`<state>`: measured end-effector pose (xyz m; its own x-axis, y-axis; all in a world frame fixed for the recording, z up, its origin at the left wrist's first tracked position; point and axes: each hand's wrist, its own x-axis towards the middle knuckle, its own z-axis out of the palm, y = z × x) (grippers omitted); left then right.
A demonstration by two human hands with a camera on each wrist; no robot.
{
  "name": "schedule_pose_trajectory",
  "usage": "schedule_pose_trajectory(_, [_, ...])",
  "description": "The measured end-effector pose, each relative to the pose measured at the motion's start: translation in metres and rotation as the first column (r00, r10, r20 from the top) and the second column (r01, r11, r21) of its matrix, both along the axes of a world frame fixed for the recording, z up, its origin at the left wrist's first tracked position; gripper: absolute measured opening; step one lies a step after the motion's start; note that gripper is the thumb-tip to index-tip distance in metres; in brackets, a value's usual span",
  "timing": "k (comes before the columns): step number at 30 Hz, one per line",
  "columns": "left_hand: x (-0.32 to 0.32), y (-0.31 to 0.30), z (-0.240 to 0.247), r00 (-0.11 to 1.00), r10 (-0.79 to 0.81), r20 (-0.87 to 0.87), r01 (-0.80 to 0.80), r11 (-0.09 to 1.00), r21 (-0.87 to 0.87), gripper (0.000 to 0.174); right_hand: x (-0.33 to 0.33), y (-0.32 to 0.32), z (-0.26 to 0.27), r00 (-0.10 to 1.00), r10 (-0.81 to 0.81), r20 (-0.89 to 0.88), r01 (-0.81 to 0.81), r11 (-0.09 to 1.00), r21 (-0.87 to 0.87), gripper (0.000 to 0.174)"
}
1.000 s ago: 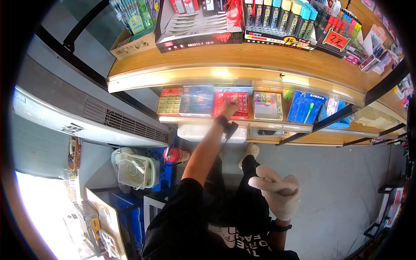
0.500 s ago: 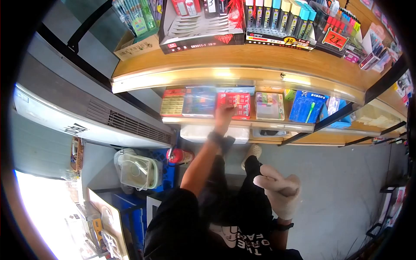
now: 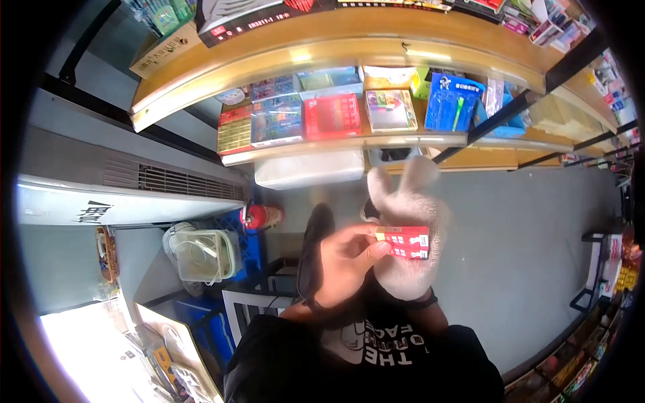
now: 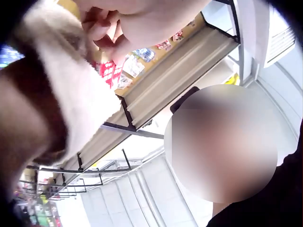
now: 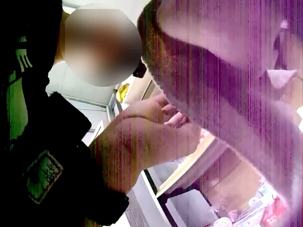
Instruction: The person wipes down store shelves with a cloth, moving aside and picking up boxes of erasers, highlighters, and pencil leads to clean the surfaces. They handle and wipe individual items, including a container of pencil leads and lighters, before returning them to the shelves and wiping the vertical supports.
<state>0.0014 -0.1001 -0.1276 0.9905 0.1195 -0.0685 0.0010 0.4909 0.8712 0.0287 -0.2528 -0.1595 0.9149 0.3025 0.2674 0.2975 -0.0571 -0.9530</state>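
Note:
My bare left hand [image 3: 341, 265] is in front of my body and pinches a small red box [image 3: 411, 243] with white print, thumb on top and fingers beneath. A white fluffy mitt [image 3: 408, 211] covers my right hand, its two thick lobes spread apart and pointing toward the shelf. In the head view the box overlaps the mitt. The left wrist view shows the red box [image 4: 110, 73] below the bare fingers, close to the mitt's edge. In the right wrist view, purple streaks cover much of the mitt [image 5: 227, 104]. A larger red box [image 3: 332, 117] lies on the lower shelf.
On the lower shelf [image 3: 423, 140] are a yellow-and-red box [image 3: 235, 129], a clear-covered box [image 3: 277, 119], an open box [image 3: 391, 111] and a blue packet [image 3: 453, 104]. A fire extinguisher [image 3: 262, 216] and a clear bin [image 3: 205, 255] stand at the left.
My left hand has drawn back from the red box on the shelf to my body, bringing the small red box. The mitt has risen beside it, lobes spread. The head view has shifted downward.

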Motion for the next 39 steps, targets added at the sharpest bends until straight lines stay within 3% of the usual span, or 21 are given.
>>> schedule_pose_trajectory(6, [-0.021, -0.001, -0.006, 0.997, -0.043, 0.07, 0.05, 0.994, -0.101, 0.024, -0.016, 0.002, -0.004, 0.998, 0.046, 0.03, -0.043, 0.995, -0.085, 0.022])
schedule_pose_trajectory(9, [-0.019, 0.002, -0.002, 0.999, -0.034, -0.013, 0.034, 0.998, 0.044, 0.022, -0.018, 0.002, -0.003, 0.998, 0.053, 0.038, -0.049, 0.993, -0.104, 0.023])
schedule_pose_trajectory(12, [-0.018, 0.002, -0.003, 0.997, -0.009, 0.08, 0.007, 1.0, 0.031, 0.023, -0.015, 0.004, -0.001, 0.997, 0.054, 0.05, -0.048, 0.992, -0.118, 0.024])
schedule_pose_trajectory(15, [-0.02, 0.007, -0.007, 0.997, -0.055, 0.061, 0.046, 0.988, 0.144, 0.022, -0.014, 0.005, 0.0, 0.997, 0.058, 0.058, -0.05, 0.991, -0.123, 0.025])
schedule_pose_trajectory(18, [-0.019, 0.01, 0.0, 0.995, -0.078, 0.058, 0.075, 0.996, 0.053, 0.022, -0.015, 0.006, 0.001, 0.996, 0.06, 0.065, -0.051, 0.99, -0.132, 0.026])
schedule_pose_trajectory(27, [-0.024, 0.02, 0.004, 0.982, -0.182, 0.058, 0.171, 0.972, 0.159, 0.025, -0.019, 0.007, 0.001, 0.995, 0.067, 0.076, -0.056, 0.989, -0.138, 0.03])
schedule_pose_trajectory(30, [-0.02, 0.026, 0.003, 0.953, -0.248, 0.176, 0.164, 0.907, 0.388, 0.028, -0.019, 0.008, 0.001, 0.995, 0.068, 0.074, -0.057, 0.989, -0.138, 0.032])
schedule_pose_trajectory(33, [-0.023, 0.025, -0.002, 0.959, -0.244, 0.142, 0.159, 0.882, 0.443, 0.028, -0.021, 0.007, 0.002, 0.995, 0.068, 0.074, -0.057, 0.989, -0.138, 0.033])
schedule_pose_trajectory(39, [-0.022, 0.025, -0.006, 0.949, -0.287, 0.133, 0.206, 0.88, 0.427, 0.029, -0.023, 0.007, 0.002, 0.995, 0.068, 0.074, -0.057, 0.989, -0.136, 0.036])
